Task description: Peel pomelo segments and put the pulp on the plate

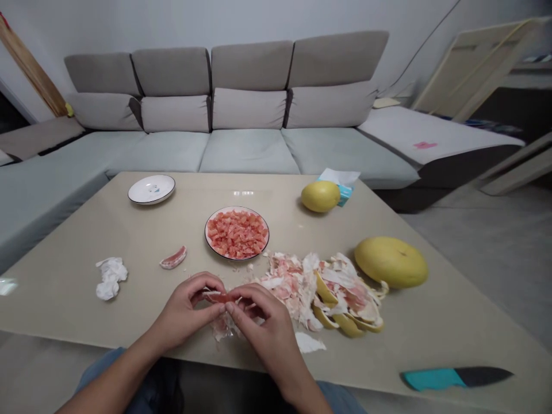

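Near the table's front edge, my left hand (pixel 190 310) and my right hand (pixel 263 322) meet, both pinching one pink pomelo segment (pixel 218 297) between thumbs and fingertips. My fingers cover part of it. Bits of membrane lie on the table under my hands. Just beyond them stands a plate (pixel 207 244) heaped with peeled pink pomelo pulp (pixel 237 233). A separate pomelo segment (pixel 173 257) with its skin on rests left of the plate. Beside my right hand spreads a pile of membranes and yellow peel (pixel 328 293).
Two yellow pomelos, one large (pixel 391 261) and one smaller (pixel 320 196), sit at the right, the smaller by a tissue pack (pixel 345 192). A knife with a teal handle (pixel 435 379) lies front right. Crumpled tissue (pixel 111 278) and a white plate (pixel 152 190) are at left.
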`<state>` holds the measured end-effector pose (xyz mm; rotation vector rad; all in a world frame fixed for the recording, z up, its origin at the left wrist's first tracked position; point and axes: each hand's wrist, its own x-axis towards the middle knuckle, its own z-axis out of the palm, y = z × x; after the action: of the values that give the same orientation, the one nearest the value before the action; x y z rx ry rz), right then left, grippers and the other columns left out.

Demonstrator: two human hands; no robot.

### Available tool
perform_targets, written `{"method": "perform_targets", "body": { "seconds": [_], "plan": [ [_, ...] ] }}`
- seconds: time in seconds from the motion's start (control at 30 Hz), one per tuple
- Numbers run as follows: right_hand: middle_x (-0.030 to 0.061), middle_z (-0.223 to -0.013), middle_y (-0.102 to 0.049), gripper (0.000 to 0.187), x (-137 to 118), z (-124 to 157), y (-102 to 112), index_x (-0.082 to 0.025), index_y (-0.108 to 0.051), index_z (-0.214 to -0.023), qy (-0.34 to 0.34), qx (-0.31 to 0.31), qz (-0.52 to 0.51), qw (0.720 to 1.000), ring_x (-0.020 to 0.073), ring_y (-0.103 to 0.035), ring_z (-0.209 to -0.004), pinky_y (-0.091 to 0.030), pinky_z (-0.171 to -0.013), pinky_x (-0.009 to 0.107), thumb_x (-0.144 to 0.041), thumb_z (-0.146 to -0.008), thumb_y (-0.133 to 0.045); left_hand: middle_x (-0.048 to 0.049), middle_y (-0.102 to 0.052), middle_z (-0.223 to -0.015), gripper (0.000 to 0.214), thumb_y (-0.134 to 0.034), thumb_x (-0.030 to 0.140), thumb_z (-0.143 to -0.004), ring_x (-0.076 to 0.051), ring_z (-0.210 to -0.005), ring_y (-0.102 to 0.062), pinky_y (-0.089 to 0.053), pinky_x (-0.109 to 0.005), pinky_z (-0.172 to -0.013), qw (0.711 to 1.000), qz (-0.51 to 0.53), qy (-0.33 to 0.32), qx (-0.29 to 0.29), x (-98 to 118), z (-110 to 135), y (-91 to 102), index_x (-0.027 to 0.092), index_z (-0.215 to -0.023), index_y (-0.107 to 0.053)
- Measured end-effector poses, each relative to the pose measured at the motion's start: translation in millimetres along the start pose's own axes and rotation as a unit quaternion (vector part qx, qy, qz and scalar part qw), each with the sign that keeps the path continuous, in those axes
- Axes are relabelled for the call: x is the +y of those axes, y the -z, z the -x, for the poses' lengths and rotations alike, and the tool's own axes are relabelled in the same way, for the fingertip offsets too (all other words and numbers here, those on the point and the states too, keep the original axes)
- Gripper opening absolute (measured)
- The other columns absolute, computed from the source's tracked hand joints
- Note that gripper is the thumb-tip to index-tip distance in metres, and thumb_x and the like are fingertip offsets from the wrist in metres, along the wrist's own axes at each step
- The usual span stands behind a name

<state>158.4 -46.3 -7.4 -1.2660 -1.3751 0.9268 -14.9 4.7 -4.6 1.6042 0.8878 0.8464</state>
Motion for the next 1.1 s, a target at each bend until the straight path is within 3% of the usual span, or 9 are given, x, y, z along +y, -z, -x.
{"method": "perform_targets", "body": {
  "seconds": [0.13,0.3,0.57,0.7,0.87,1.1],
  "plan": [
    [0.0035,-0.087,-0.068,0.007,2,0,-1,-0.021,-0.071,-0.088,0.022,0.004,0.013,1.000,0.0140,-0.063,-0.071,-0.050,-0.060,0.023,-0.019,-0.083,-0.066,-0.0058,-0.063,-0.094,0.011,-0.069,0.020,-0.080,-0.019,-0.092,-0.062,-0.050,-0.030,-0.083,0.998,-0.060,-0.027,0.004,1,0,0.9,0.018,-0.090,-0.066],
    [0.0072,-0.106,-0.064,0.022,7,0,-3,-0.023,-0.069,-0.104,0.085,0.043,0.045,0.994,0.0176,-0.064,-0.087,-0.055,-0.068,0.027,-0.017,-0.084,-0.066,-0.0054,-0.065,-0.093,0.011,-0.067,0.013,-0.080,-0.018,-0.091,-0.062,-0.049,-0.030,-0.082,0.989,-0.127,-0.069,0.006,5,1,1.3,0.019,-0.090,-0.067],
    [0.0058,-0.092,-0.065,0.017,5,4,2,-0.022,-0.067,-0.095,0.186,0.042,0.132,0.973,0.0192,-0.062,-0.086,-0.050,-0.074,0.031,-0.010,-0.087,-0.059,-0.0045,-0.062,-0.091,0.011,-0.063,0.012,-0.083,-0.017,-0.089,-0.060,-0.047,-0.029,-0.081,0.978,-0.172,-0.118,-0.003,8,0,0.3,0.019,-0.090,-0.066],
    [0.0049,-0.086,-0.062,0.012,1,2,1,-0.020,-0.063,-0.087,0.141,0.007,0.100,0.985,0.0167,-0.060,-0.078,-0.048,-0.067,0.028,-0.013,-0.089,-0.054,-0.0049,-0.060,-0.091,0.010,-0.063,0.013,-0.083,-0.017,-0.090,-0.059,-0.046,-0.030,-0.085,0.986,-0.141,-0.088,-0.015,7,0,0.4,0.019,-0.090,-0.067],
    [0.0034,-0.080,-0.061,0.013,-6,-1,2,-0.019,-0.061,-0.077,0.025,-0.025,0.031,0.999,0.0148,-0.058,-0.071,-0.045,-0.060,0.024,-0.021,-0.088,-0.055,-0.0059,-0.055,-0.096,0.007,-0.064,0.020,-0.084,-0.017,-0.088,-0.058,-0.049,-0.027,-0.077,0.998,0.020,-0.003,-0.056,7,0,0.5,0.017,-0.090,-0.067],
    [0.0000,-0.070,-0.057,0.021,-11,-4,6,-0.018,-0.060,-0.071,-0.096,-0.060,-0.109,0.988,0.0127,-0.054,-0.062,-0.042,-0.057,0.023,-0.033,-0.084,-0.060,-0.0026,-0.062,-0.085,0.017,-0.071,0.026,-0.081,-0.016,-0.076,-0.061,-0.050,-0.030,-0.074,0.971,0.182,0.110,-0.107,6,1,3.9,0.017,-0.092,-0.061]
  ]
}}
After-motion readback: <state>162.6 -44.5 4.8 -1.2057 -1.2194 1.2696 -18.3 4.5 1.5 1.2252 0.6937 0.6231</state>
